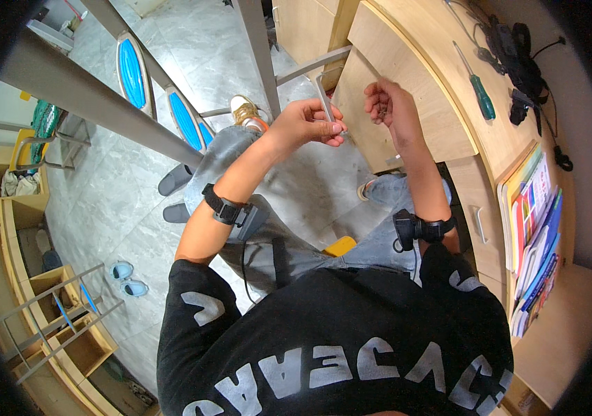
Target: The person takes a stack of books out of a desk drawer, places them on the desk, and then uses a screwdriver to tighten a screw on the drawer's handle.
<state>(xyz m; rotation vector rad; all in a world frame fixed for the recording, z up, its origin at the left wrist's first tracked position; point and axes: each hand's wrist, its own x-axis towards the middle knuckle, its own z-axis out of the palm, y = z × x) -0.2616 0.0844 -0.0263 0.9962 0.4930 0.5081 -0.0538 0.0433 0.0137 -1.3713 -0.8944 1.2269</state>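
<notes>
My left hand (316, 124) pinches a slim metal bar (323, 96), bent at its far end, which looks like a cabinet pull handle. A small shiny metal bit (344, 133) shows by the fingertips; whether it belongs to the bar I cannot tell. To the right, my right hand (390, 106) hangs in the air with curled fingers, a little blurred. Something tiny may lie between those fingers, but this is unclear. Behind both hands is a pale wooden cabinet panel (405, 99) under the desktop.
On the wooden desk lie a green-handled screwdriver (478, 93), black cables (522, 57) and a row of books (532, 234). A cabinet door on the right bears a metal handle (478, 224). Left stands a metal ladder frame (134, 104) with blue treads; slippers (129, 278) lie on the tiled floor.
</notes>
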